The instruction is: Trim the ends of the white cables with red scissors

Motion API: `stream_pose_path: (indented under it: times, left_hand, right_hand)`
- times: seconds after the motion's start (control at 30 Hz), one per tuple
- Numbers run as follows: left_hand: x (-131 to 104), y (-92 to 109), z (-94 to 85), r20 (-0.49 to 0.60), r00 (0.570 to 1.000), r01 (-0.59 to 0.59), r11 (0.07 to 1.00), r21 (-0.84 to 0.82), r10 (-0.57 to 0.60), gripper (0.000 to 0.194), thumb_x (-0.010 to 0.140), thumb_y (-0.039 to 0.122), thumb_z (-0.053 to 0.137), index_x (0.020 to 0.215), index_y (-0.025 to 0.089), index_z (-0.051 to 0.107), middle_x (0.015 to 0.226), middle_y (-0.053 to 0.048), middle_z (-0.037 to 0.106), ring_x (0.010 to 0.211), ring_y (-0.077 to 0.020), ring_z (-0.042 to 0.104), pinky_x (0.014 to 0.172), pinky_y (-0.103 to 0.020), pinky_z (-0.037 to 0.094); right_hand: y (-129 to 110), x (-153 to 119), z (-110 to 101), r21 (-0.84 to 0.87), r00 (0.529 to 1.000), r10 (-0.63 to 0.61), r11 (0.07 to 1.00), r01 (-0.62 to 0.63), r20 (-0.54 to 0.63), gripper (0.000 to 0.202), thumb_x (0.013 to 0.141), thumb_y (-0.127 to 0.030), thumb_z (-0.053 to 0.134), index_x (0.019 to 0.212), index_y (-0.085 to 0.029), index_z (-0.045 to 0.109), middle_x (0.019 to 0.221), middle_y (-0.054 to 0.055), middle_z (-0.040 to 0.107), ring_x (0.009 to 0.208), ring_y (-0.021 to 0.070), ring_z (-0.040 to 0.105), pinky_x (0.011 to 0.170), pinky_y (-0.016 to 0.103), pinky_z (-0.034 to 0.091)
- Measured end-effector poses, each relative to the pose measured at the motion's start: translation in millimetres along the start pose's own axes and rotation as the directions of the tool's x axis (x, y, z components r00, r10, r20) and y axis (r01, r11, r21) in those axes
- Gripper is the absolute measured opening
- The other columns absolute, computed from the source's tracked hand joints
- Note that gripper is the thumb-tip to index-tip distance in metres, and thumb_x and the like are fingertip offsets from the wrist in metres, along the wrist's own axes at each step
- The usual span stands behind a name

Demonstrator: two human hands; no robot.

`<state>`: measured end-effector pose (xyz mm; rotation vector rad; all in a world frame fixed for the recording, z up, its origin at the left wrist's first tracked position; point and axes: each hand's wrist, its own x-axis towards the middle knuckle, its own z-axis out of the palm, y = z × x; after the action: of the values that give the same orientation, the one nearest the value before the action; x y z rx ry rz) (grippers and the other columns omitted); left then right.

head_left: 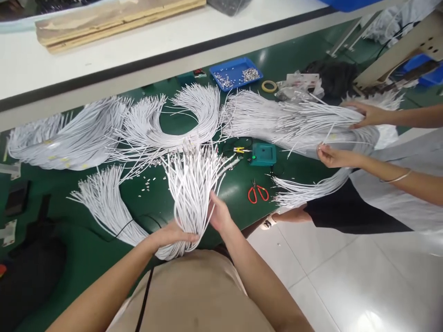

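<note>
A thick bundle of white wires (189,189) stands fanned out before my body, its loose ends spread away from me. My left hand (175,236) grips the near part of it, thumb across the wires. Against the right side, my right hand (219,213) holds the same bundle, with its fingers partly hidden behind the strands. Left of it lies another white bundle (110,205), bent in a curve, with a dark tie round it. Beyond my hands a U-shaped bundle of wires (204,115) rests on the green table (228,193).
Red-handled scissors (258,192) and a teal box-shaped device (263,154) lie to the right. Small metal pieces fill part of a blue tray (235,76), near a tape roll (269,86). At right, a co-worker's hands (334,157) handle wires. A white shelf (138,46) runs along the back.
</note>
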<state>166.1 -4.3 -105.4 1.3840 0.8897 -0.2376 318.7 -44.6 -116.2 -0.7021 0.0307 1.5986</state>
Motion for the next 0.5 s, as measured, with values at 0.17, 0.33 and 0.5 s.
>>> stream_pose_path:
  times: [0.17, 0.33, 0.5]
  left_hand:
    - [9.9, -29.4, 18.4, -0.086, 0.99, 0.135, 0.918, 0.372, -0.111, 0.062, 0.059, 0.056, 0.063, 0.106, 0.016, 0.062, 0.1, -0.008, 0.068, 0.099, -0.0306, 0.059, 0.085, -0.036, 0.044]
    - [21.3, -53.3, 23.9, -0.05, 0.979, 0.204, 0.901, 0.383, -0.2, 0.059, 0.059, 0.059, 0.06, 0.1, 0.017, 0.065, 0.098, -0.007, 0.068, 0.097, -0.0301, 0.06, 0.082, -0.033, 0.044]
    - [16.0, -95.5, 9.4, 0.027, 0.983, 0.174, 0.962, 0.209, -0.183, 0.067, 0.055, 0.054, 0.067, 0.112, 0.019, 0.058, 0.112, -0.006, 0.063, 0.105, -0.0281, 0.057, 0.091, -0.034, 0.041]
  right_hand:
    - [-3.0, -6.8, -24.4, 0.03, 0.996, 0.055, 0.998, -0.053, -0.071, 0.054, 0.08, -0.061, 0.036, 0.11, -0.02, 0.057, 0.096, 0.006, 0.067, 0.098, 0.024, 0.058, 0.085, 0.04, 0.045]
    - [2.9, -6.7, -55.3, -0.119, 0.987, 0.062, 0.99, -0.08, -0.148, 0.065, 0.079, -0.067, 0.026, 0.11, -0.019, 0.058, 0.099, 0.007, 0.067, 0.101, 0.0243, 0.057, 0.089, 0.041, 0.043]
    - [-0.7, 0.6, -103.5, -0.661, 0.921, -0.145, 0.736, -0.145, -0.363, 0.059, 0.08, -0.064, 0.029, 0.107, -0.021, 0.061, 0.096, 0.005, 0.068, 0.092, 0.0196, 0.061, 0.084, 0.037, 0.046]
